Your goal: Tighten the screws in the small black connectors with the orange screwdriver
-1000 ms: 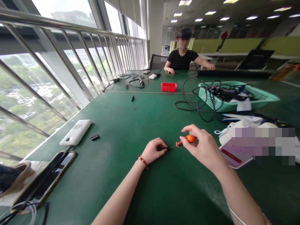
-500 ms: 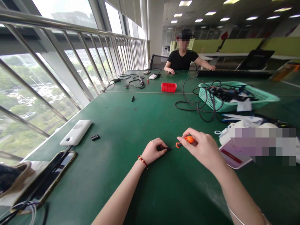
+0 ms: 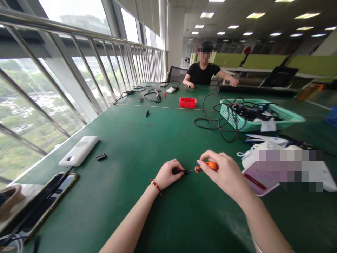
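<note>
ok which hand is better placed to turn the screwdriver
Probably the right hand: it grips the orange screwdriver, which points toward the small black part. The left hand is occupied, holding that part.

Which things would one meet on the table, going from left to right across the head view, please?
White device, small black part, farther black part, left hand, orange screwdriver, green basket.

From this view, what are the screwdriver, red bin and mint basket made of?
Screwdriver handle: probably plastic, smooth finish, given its saturated orange; dark section may be rubber. Its shaft: likely metal, thin, straight, grey.
Red bin: probably molded plastic, even color, ribbed wall; gloss unclear.
Mint basket: likely molded plastic, uniform color, perforated walls; finish looks satin.
</note>
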